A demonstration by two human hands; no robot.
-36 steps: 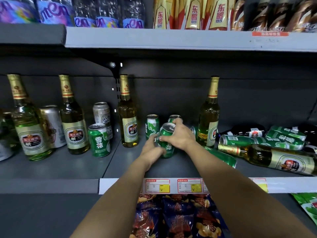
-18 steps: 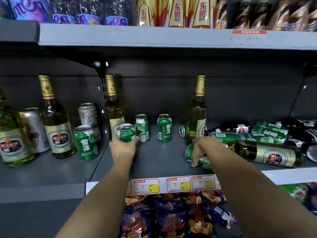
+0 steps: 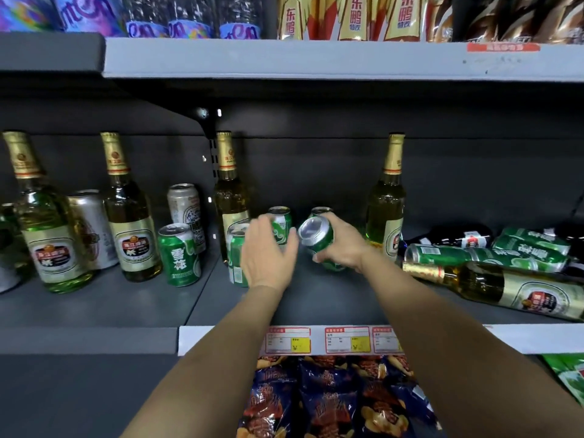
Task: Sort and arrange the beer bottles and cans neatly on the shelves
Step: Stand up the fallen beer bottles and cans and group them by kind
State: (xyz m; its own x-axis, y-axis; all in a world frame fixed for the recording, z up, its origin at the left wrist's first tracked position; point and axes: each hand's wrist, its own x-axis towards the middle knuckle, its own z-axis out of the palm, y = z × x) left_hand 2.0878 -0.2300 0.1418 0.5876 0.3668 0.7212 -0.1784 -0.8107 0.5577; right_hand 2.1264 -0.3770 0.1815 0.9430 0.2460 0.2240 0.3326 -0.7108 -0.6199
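One green can (image 3: 319, 240) tilted in my right hand (image 3: 343, 245), fingers wrapped round it, above the shelf (image 3: 316, 305); my left hand (image 3: 268, 254) just beside it, fingers loose, holding nothing. Four bottles upright, one lying right. I count four green cans standing.

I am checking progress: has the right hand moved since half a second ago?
Yes. The right hand now holds a green can, tilted, left of the upright bottle; earlier it was lower, by the lying cans.

Left hand (image 3: 268, 252) hides a can's (image 3: 235, 257) front; price tags (image 3: 347, 339) perhaps illegible.
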